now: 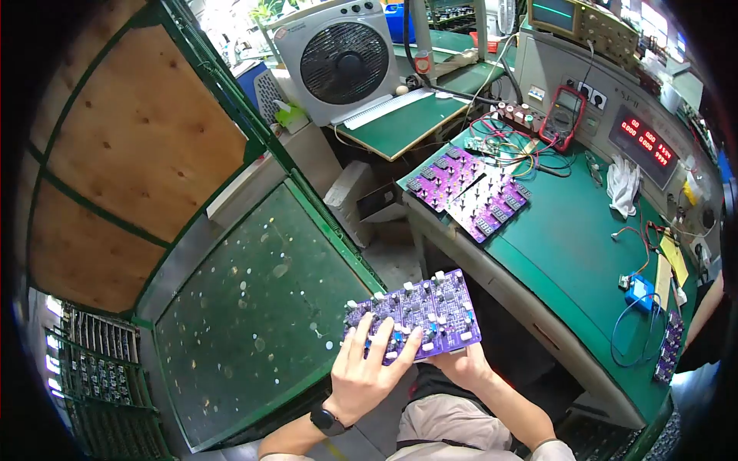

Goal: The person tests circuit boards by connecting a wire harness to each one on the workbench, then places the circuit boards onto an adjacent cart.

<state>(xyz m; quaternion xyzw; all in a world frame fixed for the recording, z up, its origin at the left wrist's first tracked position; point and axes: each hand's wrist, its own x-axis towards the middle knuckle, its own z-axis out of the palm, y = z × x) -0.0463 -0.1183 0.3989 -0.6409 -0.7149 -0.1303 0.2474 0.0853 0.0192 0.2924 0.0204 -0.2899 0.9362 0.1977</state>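
I hold a purple circuit board (419,301) over my lap, tilted, with its component side up. White connectors, black parts and small blue parts cover its face. My left hand (367,367) grips the near left part, its fingers lying across the top among the components and its thumb out of sight. Under the near right edge, my right hand (461,366) supports the board, with most of its fingers hidden beneath. On the green bench to the right lie two more purple boards (446,178) (490,204), side by side, with black posts and digit displays.
A red multimeter (563,117) and tangled leads stand at the bench's back, beside white gloves (623,186). A blue device (639,292) and a narrow purple board (670,347) lie right. A green-framed cart (254,323) stands left, a box fan (344,61) behind. Another person's arm (703,311) shows far right.
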